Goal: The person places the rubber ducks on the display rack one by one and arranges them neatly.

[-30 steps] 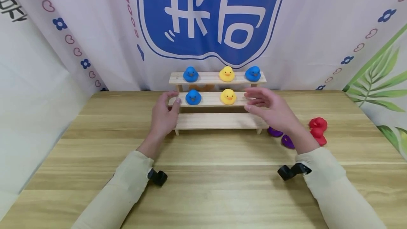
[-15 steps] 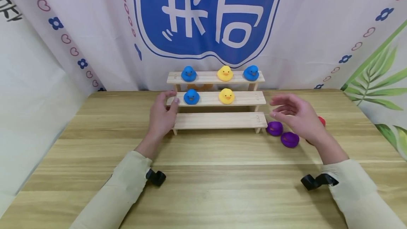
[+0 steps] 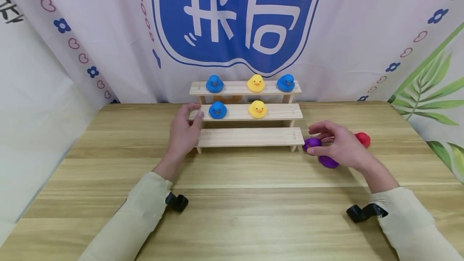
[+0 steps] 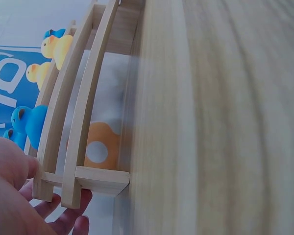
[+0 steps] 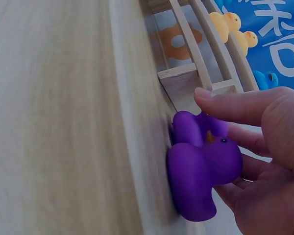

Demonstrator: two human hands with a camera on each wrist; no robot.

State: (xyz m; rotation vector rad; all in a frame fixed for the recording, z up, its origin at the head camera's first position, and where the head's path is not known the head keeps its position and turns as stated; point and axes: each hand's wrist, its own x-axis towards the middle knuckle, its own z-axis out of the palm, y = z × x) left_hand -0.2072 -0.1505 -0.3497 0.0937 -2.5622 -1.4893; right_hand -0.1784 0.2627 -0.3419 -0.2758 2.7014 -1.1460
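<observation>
A three-tier wooden shelf (image 3: 250, 137) stands at the back of the table. My left hand (image 3: 184, 130) grips its left end, thumb by the middle tier and fingers round the end in the left wrist view. The middle tier bears a blue rubber duck (image 3: 218, 110) and a yellow rubber duck (image 3: 257, 109). Off the shelf's right end, my right hand (image 3: 338, 142) hovers over two purple rubber ducks, its thumb and fingers spread around the farther purple duck (image 5: 186, 128) without closing. The nearer purple duck (image 5: 191, 181) lies beside the palm, partly overlapping the farther one in the right wrist view.
On the top tier sit a left blue duck (image 3: 214, 84), another yellow duck (image 3: 256, 83) and a right blue duck (image 3: 286, 83). A red duck (image 3: 363, 139) shows partly behind my right hand. A printed curtain (image 3: 127, 43) hangs behind the wooden table (image 3: 232, 212).
My right hand has moved from the right end of the middle tier out to the right, then down to the purple ducks. My left hand keeps its place at the shelf's left end.
</observation>
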